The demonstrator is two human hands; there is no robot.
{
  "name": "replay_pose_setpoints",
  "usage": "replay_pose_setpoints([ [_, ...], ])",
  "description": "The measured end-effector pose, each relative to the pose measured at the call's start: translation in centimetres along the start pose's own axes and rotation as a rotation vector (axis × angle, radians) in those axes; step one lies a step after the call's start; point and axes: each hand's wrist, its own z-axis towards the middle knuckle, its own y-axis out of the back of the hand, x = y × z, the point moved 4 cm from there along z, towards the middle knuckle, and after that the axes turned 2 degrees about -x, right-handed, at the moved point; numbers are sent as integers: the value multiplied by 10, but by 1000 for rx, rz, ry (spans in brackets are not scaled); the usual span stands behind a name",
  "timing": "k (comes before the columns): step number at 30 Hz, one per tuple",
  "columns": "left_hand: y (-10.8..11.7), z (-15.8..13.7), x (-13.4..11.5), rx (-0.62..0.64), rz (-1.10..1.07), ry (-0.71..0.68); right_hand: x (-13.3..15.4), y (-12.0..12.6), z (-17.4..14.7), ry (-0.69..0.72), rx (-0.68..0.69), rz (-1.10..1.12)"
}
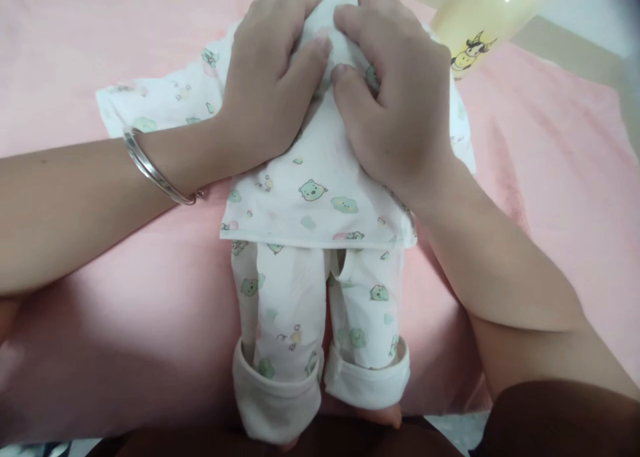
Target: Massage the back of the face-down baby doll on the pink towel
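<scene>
Atop a pink cloth, a left hand and a right hand lie palm down, side by side, on the torso of a small clothed figure stretched out lengthwise, its legs toward the near edge. Thumbs angle inward, a strip of the printed white top showing between them. Neither hand is clenched around anything; both are loosely spread and bent to the curve of the body, though from where I stand I cannot tell whether the farthest fingertips pinch any fabric.

Clothing appears to be fully on: the top hangs down to its hem, matching trousers cover both legs, and each of the cuffs is turned up, a bit of foot peeking out below one of them. The contact itself looks underway rather than finished, in this onlooker's judgement, with both palms settled on the cloth; how much of it remains does not show. Nor can I say whether the figure lies face up or face down, its head being out of sight.

One sleeve fans out beside the left wrist, which wears a silver bracelet. Beyond the right hand shows a pale yellow container bearing a cow's face.
</scene>
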Motion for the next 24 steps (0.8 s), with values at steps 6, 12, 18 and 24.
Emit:
replay_pose_setpoints([
  [6,-2,-1,3,-35,-42,-47,-2,-3,1,20,-8,6],
  [12,-1,-8,2,-144,-70,-118,-11,-12,-2,64,-40,97],
  [18,3,-17,-11,-67,34,-221,-6,-11,-5,-19,52,84],
  [24,3,-19,-1,-101,41,-83,5,-5,-8,-91,72,34],
])
